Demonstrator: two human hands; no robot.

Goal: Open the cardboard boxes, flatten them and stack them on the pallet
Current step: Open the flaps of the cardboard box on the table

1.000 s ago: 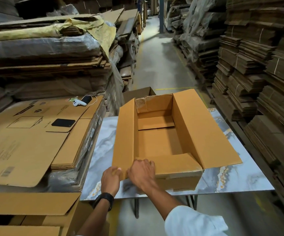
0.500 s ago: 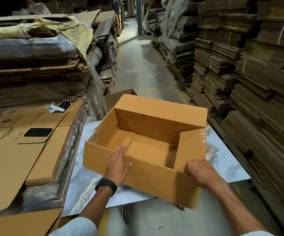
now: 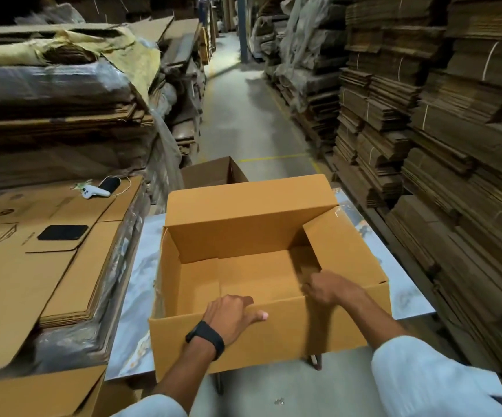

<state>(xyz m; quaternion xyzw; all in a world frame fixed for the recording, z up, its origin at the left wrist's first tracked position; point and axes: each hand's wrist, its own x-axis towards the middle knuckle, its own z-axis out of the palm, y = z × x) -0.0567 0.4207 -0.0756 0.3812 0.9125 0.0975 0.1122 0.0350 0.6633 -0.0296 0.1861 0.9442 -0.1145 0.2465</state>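
Observation:
An open brown cardboard box sits on a marble-patterned table, its top flaps up and its near wall hanging over the table's front edge. My left hand grips the top edge of the near wall, fingers hooked inside and thumb outside. My right hand reaches inside at the right near corner and holds the edge of the right flap. On my left stands a stack of flattened boxes, wrapped in plastic lower down.
A black phone, a white controller and a black pouch lie on the flattened stack. Another open box stands behind the table. Tall cardboard stacks line both sides of a concrete aisle.
The box was turned and pulled toward me. My left hand moved from inside the box to grip the near wall's top edge. My right hand moved from the outer corner to inside.

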